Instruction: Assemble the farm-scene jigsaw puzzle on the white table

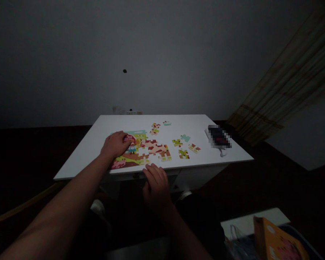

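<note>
A partly joined jigsaw puzzle (132, 157) lies near the front of the white table, with a red barn, a small figure and a brown-patched animal on it. My left hand (116, 143) rests flat over its left part, fingers stretched out, hiding some of the picture. My right hand (157, 184) is at the table's front edge, just below the puzzle's lower side. Its fingers lie side by side with the thumb apart, and no piece shows in them. Right of the joined part are several loose puzzle pieces (183, 154). A loose pale-blue piece (167, 123) lies farther back.
The white table (86, 144) stands near a grey wall. At its right end is a blurred-out dark object (219, 136) with a white strap. A curtain (276, 86) hangs at right. An orange box (277, 240) sits at the lower right, beside a clear plastic bag.
</note>
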`<state>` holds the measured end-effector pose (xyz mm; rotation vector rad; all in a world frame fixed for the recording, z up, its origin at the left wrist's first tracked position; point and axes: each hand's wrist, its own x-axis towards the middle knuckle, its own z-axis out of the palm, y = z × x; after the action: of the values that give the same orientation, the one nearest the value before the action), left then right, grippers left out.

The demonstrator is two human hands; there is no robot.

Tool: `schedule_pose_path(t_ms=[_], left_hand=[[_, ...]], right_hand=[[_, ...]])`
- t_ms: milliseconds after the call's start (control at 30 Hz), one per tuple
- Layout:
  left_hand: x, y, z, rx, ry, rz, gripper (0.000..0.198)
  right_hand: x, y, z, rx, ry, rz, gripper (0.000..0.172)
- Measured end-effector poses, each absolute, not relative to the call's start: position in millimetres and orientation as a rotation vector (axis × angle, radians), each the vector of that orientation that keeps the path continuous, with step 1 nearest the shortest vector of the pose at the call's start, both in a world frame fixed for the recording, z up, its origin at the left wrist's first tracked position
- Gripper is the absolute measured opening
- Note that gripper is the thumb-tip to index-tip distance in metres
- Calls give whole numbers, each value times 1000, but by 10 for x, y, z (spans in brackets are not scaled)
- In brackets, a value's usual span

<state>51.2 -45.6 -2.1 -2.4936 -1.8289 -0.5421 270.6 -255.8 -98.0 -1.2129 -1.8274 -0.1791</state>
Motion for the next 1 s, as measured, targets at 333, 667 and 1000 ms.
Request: schedule_pose_path(t_ms=[333, 667, 1000], left_hand=[[551, -541, 63, -2501, -1845, -518, 53], [553, -545, 25, -2450, -1852, -463, 50], [567, -612, 3, -2430, -1837, -520, 44]], right_hand=[[2695, -2545, -995, -1208, -1809, -196, 61], [2942, -2376, -444, -1174, -1826, -126, 38], [3672, -234, 335, -1785, -1943, 195, 32]])
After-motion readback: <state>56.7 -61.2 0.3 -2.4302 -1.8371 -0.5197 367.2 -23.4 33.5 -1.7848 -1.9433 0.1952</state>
